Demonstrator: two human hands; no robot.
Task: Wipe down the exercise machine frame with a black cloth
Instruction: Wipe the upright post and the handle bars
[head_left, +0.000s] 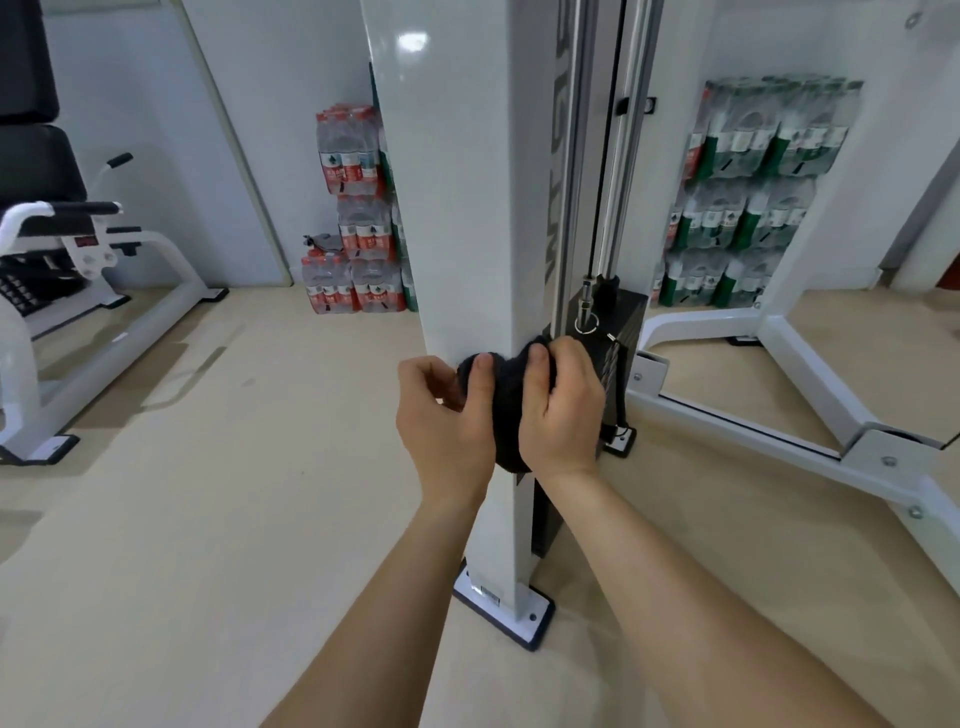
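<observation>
Black cloth (506, 415) bunched against the lower part of the white upright post (467, 208), well above its base plate (511, 613). Left hand (447, 415) pinches the cloth's left side, right hand (563, 410) grips its right side, fingers curled over. Cloth looks soft, light, floppy; best held in a wad, palm behind. Post is glossy, probably slick. Weight stack (618, 338) just behind, bottled water packs (358, 208) beyond

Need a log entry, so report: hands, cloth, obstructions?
Gripping black cloth: left hand and right hand. Cloth pressed on white upright post. Close beside right hand: black weight stack.
</observation>
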